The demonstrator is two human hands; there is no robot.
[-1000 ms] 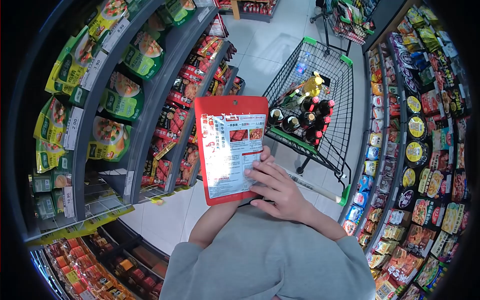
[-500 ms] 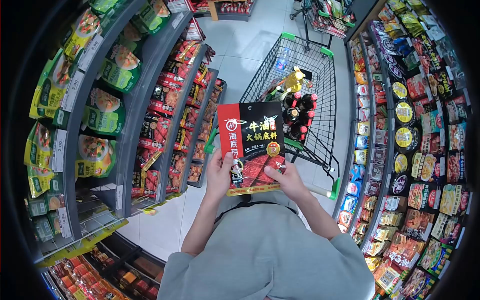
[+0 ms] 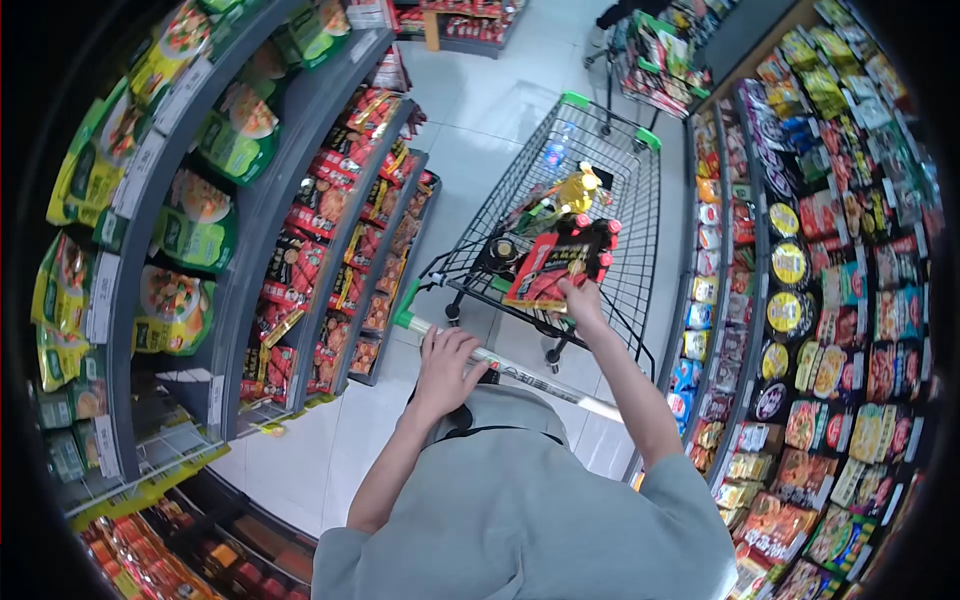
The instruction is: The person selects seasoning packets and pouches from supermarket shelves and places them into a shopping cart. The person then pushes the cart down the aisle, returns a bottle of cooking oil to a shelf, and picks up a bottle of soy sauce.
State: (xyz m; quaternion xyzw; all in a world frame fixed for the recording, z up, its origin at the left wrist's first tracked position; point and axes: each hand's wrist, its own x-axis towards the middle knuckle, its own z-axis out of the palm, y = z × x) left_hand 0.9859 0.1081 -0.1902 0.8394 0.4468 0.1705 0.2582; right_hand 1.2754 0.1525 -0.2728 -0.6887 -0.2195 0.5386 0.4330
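Observation:
My right hand [image 3: 582, 304] grips the lower right edge of a red and black packet of hotpot base [image 3: 552, 268]. The packet is tilted over the near part of the shopping cart [image 3: 640, 235], and whether it touches the things inside cannot be told. My left hand [image 3: 447, 368] lies with its fingers over the cart's handle [image 3: 520, 376], toward the left end. Dark bottles with red caps [image 3: 609, 228] are partly hidden behind the packet. Farther up in the cart are a yellow bottle [image 3: 583, 187] and a clear bottle with blue [image 3: 561, 145].
Shelves of red packets [image 3: 330, 190] and green pouches [image 3: 240, 130] line the left side. On the right stands a tall shelf of instant noodles [image 3: 795, 300]. Another loaded cart [image 3: 665, 60] is ahead, with a person's dark-clothed leg [image 3: 618, 12] beside it.
The packet has gone from both hands in front of my body forward over the cart, in my right hand alone. My left hand has let go of it and moved onto the handle.

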